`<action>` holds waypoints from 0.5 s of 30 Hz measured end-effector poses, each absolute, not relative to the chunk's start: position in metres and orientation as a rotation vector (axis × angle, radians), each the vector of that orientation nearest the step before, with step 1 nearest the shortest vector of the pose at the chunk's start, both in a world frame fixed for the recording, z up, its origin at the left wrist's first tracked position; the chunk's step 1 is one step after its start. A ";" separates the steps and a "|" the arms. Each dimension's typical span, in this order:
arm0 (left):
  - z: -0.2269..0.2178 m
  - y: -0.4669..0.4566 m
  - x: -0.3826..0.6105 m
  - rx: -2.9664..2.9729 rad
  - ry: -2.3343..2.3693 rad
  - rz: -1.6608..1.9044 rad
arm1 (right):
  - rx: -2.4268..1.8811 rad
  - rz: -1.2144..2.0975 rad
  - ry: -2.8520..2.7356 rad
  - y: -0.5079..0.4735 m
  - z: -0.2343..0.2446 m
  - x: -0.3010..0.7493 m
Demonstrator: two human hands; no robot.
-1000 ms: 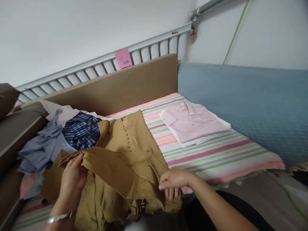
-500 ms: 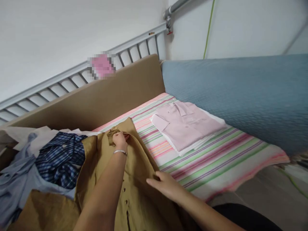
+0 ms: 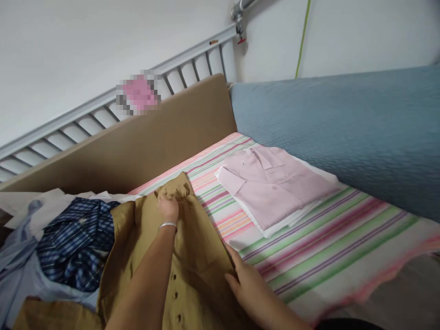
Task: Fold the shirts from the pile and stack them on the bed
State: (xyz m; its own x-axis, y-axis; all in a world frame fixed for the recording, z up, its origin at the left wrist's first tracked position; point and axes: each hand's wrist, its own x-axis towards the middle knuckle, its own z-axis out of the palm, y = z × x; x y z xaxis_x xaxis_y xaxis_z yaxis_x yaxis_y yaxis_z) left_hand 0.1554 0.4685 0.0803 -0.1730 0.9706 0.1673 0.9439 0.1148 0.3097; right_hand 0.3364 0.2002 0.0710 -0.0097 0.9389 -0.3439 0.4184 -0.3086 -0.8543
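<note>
A mustard-brown garment (image 3: 202, 256) with a row of dark round buttons lies spread out in front of me on the bed. My left hand (image 3: 168, 208), with a silver bracelet at its wrist, is closed on the cloth near the garment's far end, where the fabric is bunched. At the garment's right edge, my right hand (image 3: 248, 282) rests with thumb and fingers apart, touching the border. Its outer fingers are partly hidden. To the right lies a folded pale pink shirt (image 3: 275, 183) on top of white folded cloth.
A blue plaid shirt (image 3: 77, 243) and a light blue garment (image 3: 20, 270) lie heaped at the left. Beneath everything is a striped sheet (image 3: 309, 247). A brown headboard (image 3: 172, 133) stands before a white radiator (image 3: 92, 123); a blue padded panel (image 3: 326, 133) borders the right.
The cloth under my left hand lies flatter, with the raised fold at the far end lowered. My right hand has moved slightly right to the garment's edge. The view has shifted a little.
</note>
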 end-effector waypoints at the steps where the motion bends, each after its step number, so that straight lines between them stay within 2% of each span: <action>1: 0.083 0.470 0.149 1.940 2.340 0.520 | -1.743 1.298 -1.404 0.200 0.069 0.337; 11: 0.086 0.497 0.128 1.999 2.354 0.219 | -1.633 1.256 -1.387 0.200 0.055 0.337; 15: 0.108 0.501 0.117 2.127 2.306 0.228 | -1.600 1.276 -1.415 0.201 0.059 0.339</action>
